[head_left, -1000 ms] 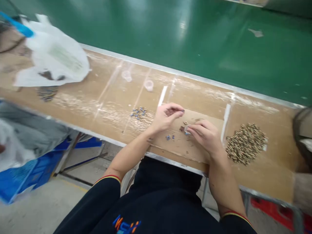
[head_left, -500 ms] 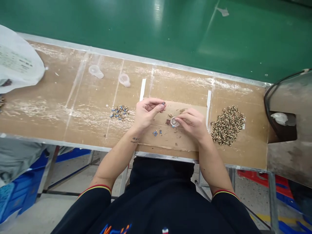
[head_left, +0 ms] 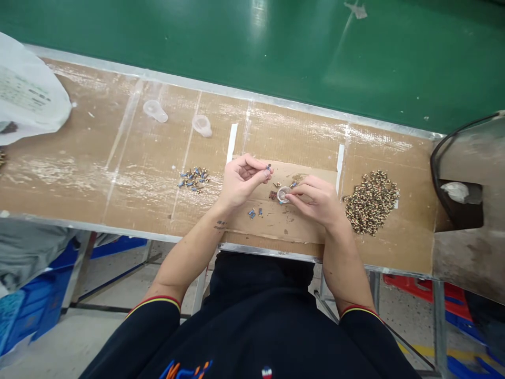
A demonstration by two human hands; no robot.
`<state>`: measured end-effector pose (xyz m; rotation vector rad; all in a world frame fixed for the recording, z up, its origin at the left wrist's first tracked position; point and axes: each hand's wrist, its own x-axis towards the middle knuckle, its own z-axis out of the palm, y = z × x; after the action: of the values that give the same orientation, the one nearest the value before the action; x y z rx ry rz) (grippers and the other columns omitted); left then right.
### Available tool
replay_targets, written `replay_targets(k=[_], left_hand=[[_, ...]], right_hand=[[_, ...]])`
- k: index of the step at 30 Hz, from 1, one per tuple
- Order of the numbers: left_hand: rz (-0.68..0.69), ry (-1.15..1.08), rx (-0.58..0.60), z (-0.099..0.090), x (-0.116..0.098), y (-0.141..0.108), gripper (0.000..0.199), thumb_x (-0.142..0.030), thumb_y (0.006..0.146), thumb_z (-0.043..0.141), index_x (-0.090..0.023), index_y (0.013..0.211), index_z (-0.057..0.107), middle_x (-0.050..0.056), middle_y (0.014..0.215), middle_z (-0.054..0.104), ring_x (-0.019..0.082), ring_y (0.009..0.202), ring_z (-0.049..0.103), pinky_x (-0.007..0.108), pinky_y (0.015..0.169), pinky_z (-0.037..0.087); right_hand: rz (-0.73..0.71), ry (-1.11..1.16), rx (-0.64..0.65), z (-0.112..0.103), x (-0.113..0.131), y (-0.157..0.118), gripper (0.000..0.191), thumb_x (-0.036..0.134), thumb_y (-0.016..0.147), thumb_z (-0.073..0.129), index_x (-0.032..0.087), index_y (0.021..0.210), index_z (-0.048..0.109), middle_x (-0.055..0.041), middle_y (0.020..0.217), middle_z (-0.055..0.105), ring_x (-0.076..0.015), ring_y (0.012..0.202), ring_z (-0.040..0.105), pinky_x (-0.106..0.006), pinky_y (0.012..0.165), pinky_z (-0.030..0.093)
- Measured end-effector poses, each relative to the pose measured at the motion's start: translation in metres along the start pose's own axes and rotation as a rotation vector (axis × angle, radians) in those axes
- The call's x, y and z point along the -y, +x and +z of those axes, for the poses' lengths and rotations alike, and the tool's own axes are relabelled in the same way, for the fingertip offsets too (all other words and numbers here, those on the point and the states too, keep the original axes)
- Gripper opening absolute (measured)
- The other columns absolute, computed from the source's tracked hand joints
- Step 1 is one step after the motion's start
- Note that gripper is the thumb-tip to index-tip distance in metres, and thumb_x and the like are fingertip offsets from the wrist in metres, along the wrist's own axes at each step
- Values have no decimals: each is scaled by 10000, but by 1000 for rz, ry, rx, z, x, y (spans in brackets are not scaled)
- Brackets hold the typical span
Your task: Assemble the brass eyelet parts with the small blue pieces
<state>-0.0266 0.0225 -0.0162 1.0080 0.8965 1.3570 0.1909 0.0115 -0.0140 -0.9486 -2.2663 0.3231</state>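
My left hand (head_left: 243, 180) is closed in a pinch on a small blue-and-brass part (head_left: 269, 167), held just above the cardboard sheet. My right hand (head_left: 315, 199) is also pinched, its fingertips at the right side of a small clear plastic cup (head_left: 283, 193); whatever is between them is too small to make out. Beside the cup lie a dark reddish piece (head_left: 272, 195) and a brass part (head_left: 277, 185). A blue part (head_left: 293, 185) shows by my right fingers. Nearer my body, a few blue-and-brass parts (head_left: 252, 213) rest on the sheet.
A large pile of brass parts (head_left: 372, 202) is to the right, a smaller blue-and-brass heap (head_left: 194, 180) to the left. Two clear plastic cups (head_left: 202, 126) lie farther back. A white bag (head_left: 33, 95) stands far left, and a metal housing with a cable (head_left: 465, 247) far right.
My right fingertips have shifted slightly right across the cup, uncovering a blue part behind them. The left hand still pinches its part, now turned a little. The view has moved slightly.
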Motion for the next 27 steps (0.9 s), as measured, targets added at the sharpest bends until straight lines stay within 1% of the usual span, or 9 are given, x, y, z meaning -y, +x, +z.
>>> replay_targets(k=[3,7,9,11,14,16,18,22,27], left_hand=[[6,16,13,0,-1,0,417,-465,679,942,-164,741,660,28,759,750,114,642,720,233,614,615],[7,33,27,1,-1,0,391,-445,692,937,-166,747,670,21,744,741,109,636,713,231,620,613],[8,44,37,1,-1,-1,373,-435,701,933,-167,765,681,18,735,736,110,633,710,235,622,613],[8,64,49,1,0,-2,353,-425,709,928,-167,789,700,23,748,742,120,648,717,247,634,619],[10,92,69,4,2,-5,316,-391,714,925,-162,799,723,41,786,756,146,716,743,270,678,634],[18,102,107,7,5,-8,297,-377,719,920,-160,780,726,49,795,761,159,742,751,281,688,635],[27,116,167,10,8,-11,285,-379,735,907,-161,758,725,55,794,764,165,738,749,286,678,629],[44,159,242,14,10,-15,261,-380,780,876,-166,748,730,67,780,773,166,723,742,281,659,613],[52,171,282,15,7,-17,271,-402,824,845,-166,766,725,75,800,781,171,743,747,277,663,605]], right_hand=[[12,-15,-45,3,1,0,176,267,978,659,223,811,694,-30,751,714,-160,717,647,-290,648,503],[17,-44,-26,8,5,2,205,292,989,637,232,805,704,-22,729,711,-159,694,643,-295,639,504],[19,-32,-76,6,7,3,198,281,979,651,232,793,696,-14,725,712,-153,683,651,-292,625,508],[28,14,-208,0,8,5,160,240,946,693,231,788,679,2,714,705,-140,651,643,-285,593,495],[85,77,-483,-9,12,6,185,233,924,712,234,755,636,32,644,635,-122,568,564,-282,526,425],[171,74,-634,-12,15,6,268,336,942,690,237,713,593,36,594,553,-130,544,508,-301,519,395],[259,65,-714,-13,19,6,367,468,947,661,242,680,552,28,576,501,-144,545,485,-329,533,395],[280,126,-734,-11,25,6,379,506,922,674,248,678,540,24,586,498,-152,545,483,-346,538,400],[285,103,-632,-10,28,5,389,523,947,628,255,686,523,16,600,478,-160,556,476,-357,549,416]])
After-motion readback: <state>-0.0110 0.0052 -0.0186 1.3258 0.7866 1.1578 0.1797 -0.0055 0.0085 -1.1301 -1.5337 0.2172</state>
